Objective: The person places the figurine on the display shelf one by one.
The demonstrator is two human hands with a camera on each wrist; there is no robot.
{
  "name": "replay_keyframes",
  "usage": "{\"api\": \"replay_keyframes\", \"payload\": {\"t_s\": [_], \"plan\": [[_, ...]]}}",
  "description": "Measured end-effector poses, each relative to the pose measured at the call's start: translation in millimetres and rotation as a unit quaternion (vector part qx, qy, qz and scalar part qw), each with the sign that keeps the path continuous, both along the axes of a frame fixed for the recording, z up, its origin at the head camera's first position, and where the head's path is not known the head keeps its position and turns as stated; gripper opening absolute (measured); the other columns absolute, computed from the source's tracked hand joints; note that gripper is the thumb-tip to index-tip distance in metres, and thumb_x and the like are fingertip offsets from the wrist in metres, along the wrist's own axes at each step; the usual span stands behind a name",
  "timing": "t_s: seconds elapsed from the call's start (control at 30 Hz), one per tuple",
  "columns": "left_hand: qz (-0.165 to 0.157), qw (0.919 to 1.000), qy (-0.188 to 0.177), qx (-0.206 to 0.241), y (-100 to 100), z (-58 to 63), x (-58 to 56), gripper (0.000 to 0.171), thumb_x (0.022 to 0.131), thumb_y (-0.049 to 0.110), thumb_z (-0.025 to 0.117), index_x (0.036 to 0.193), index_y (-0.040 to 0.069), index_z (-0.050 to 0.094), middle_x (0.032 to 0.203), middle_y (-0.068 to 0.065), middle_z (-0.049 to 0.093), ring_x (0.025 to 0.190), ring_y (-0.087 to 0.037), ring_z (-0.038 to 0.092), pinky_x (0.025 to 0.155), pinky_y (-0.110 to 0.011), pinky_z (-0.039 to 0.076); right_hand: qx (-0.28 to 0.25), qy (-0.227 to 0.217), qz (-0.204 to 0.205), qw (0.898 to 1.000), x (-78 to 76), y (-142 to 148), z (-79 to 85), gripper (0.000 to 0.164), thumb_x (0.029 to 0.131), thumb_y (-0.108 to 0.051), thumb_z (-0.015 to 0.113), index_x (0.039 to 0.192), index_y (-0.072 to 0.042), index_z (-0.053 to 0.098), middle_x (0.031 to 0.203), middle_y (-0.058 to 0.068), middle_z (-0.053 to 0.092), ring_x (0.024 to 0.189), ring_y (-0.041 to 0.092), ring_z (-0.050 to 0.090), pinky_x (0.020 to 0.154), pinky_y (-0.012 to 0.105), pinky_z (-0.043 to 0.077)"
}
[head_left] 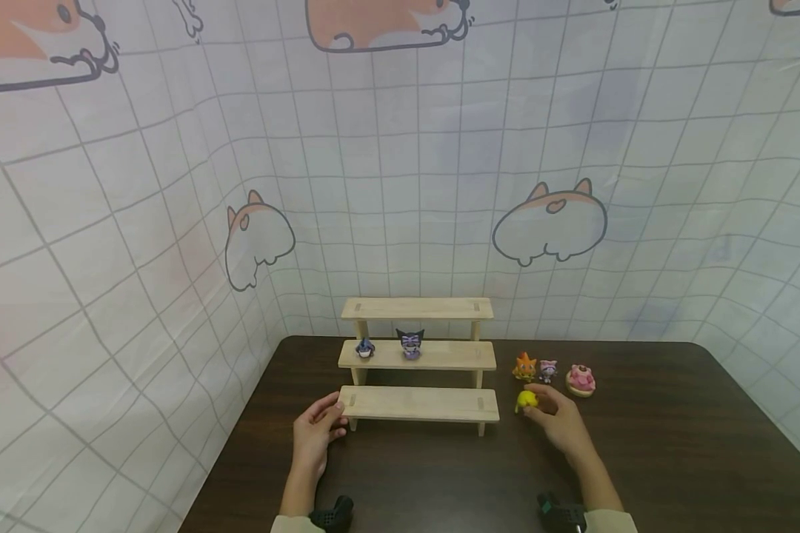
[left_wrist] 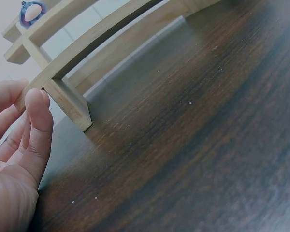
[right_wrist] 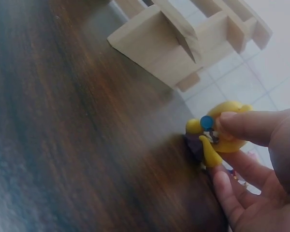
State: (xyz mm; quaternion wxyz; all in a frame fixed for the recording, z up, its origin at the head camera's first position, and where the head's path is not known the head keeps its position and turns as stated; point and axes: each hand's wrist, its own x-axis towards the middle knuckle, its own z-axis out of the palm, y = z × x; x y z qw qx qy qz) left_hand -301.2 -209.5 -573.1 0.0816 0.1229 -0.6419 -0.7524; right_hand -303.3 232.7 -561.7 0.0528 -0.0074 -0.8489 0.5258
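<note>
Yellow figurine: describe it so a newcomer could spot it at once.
On the dark table, find the three-step wooden stand. To its right, the right hand pinches the yellow figurine. Unlike the nearby orange figurine, purple figurine and pink figurine, it is yellow and held.

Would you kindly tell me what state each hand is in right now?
Left hand: pinches the left end of the wooden stand's lowest shelf.
Right hand: holds the yellow figurine between thumb and fingers.
</note>
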Motion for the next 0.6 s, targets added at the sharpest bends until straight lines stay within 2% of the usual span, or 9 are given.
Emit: {"api": "replay_keyframes", "payload": {"t_s": [0.33, 0.6], "plan": [[0.002, 1.0, 0.002, 0.004, 0.4, -0.2, 1.0, 0.041, 0.096, 0.016, 0.073, 0.132, -0.001, 0.065, 0.09, 0.003, 0.075, 0.073, -0.01, 0.069, 0.062, -0.024, 0.06, 0.009, -0.004, 0.003, 1.0, 1.9, -0.4, 2.7, 0.04, 0.097, -0.008, 0.07, 0.136, -0.005, 0.062, 0.131, 0.024, 0.066, 0.121, 0.038, 0.061, 0.092, 0.036, 0.051], [0.002, 1.0, -0.004, 0.002, 0.3, 0.6, -0.2, 0.039, 0.096, 0.015, 0.073, 0.132, 0.002, 0.066, 0.092, 0.004, 0.075, 0.074, -0.01, 0.069, 0.063, -0.024, 0.061, -0.003, 0.007, 0.003, 1.0, 1.2, 0.4, 6.3, 0.042, 0.097, -0.012, 0.071, 0.137, -0.006, 0.062, 0.131, 0.021, 0.067, 0.119, 0.034, 0.061, 0.089, 0.032, 0.049]]}}
